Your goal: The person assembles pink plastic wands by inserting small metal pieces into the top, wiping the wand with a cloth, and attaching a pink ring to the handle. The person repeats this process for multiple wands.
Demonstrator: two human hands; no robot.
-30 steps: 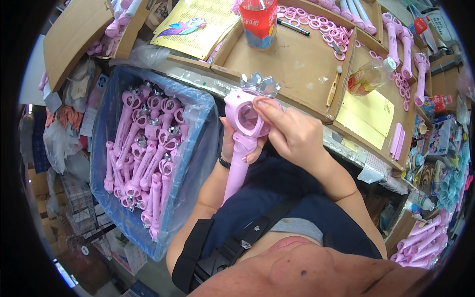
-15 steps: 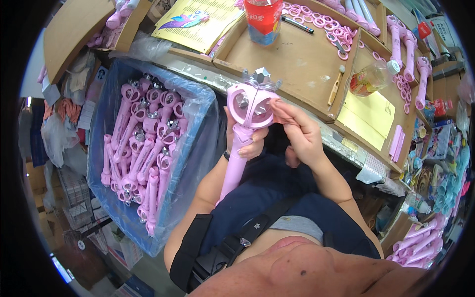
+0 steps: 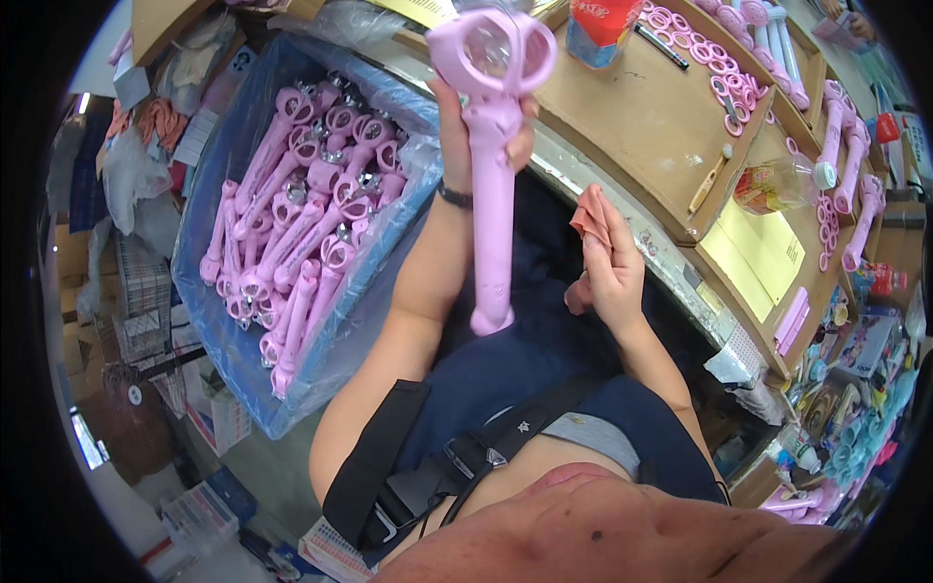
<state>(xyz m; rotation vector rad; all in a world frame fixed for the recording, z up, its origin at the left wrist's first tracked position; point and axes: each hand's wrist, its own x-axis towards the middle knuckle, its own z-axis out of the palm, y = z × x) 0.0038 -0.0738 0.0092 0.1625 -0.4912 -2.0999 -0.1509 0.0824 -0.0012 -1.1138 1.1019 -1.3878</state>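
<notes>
A pink toy wand (image 3: 493, 214) stands nearly upright in front of me, its rounded openwork head at the top and its handle end low near my lap. My left hand (image 3: 455, 136) is wrapped round it just below the head. Apart from the wand, on its right, my right hand (image 3: 614, 277) pinches a small salmon-coloured cloth (image 3: 591, 216) that drapes over its fingertips. Many similar wands (image 3: 292, 189) with silvery parts lie piled in a bin lined with blue plastic (image 3: 222, 360), left of my left arm.
Beyond my hands is a bench with a cardboard tray (image 3: 612, 126). It holds a red-and-blue container (image 3: 595, 37), a marker (image 3: 663, 47), pink rings (image 3: 714, 60) and a wooden-handled brush (image 3: 710, 181). Farther right are a clear bottle (image 3: 773, 188), yellow paper (image 3: 753, 255) and more wands (image 3: 855, 151).
My left hand has raised the wand farther from me, showing its whole handle. My right hand and the cloth have come away from the wand's head. The whole view has shifted.
</notes>
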